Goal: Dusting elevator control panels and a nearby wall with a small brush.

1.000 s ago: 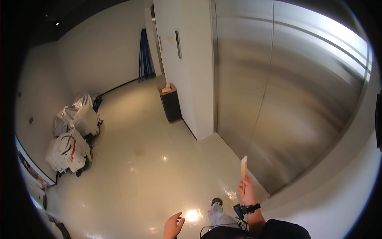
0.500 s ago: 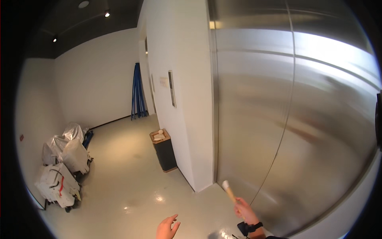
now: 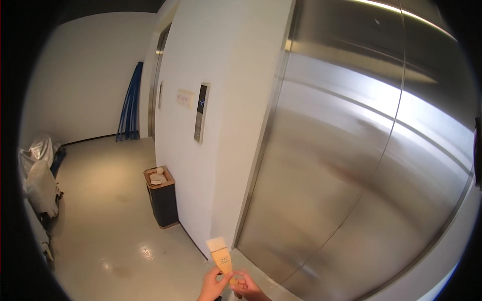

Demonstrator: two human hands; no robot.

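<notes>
— Head view first: containers?

— One dark waste bin (image 3: 162, 199) with a wooden rim, standing on the pale floor (image 3: 105, 210) against the white wall (image 3: 221, 125) beside the elevator. Pale crumpled scraps lie on its top. At the far left, a heap of white plastic bags (image 3: 39, 175), filled; contents not visible.

— Hands?

— Both low at the bottom edge. Left hand (image 3: 213, 286) has thumb and fingers pinched on the lower end of an orange-yellow tube (image 3: 221, 257) with a flat whitish top. Right hand (image 3: 246, 287) is curled just beside it, fingertips touching the tube's base. Both are closed on it, neither loose.

— Where is the tube?

— Upright, slightly tilted left, held in front of the lower corner of the steel elevator doors (image 3: 351, 160), near where they meet the wall.

— Labels, signs?

— Small oval mark on the tube's orange face; too small to make out. On the wall: a narrow vertical call panel (image 3: 201, 113), dark at the top, metal below. Left of it, a small pale rectangular sign (image 3: 185, 99). In the far corner, blue pipes (image 3: 130, 103) lean upright against the wall.
</notes>
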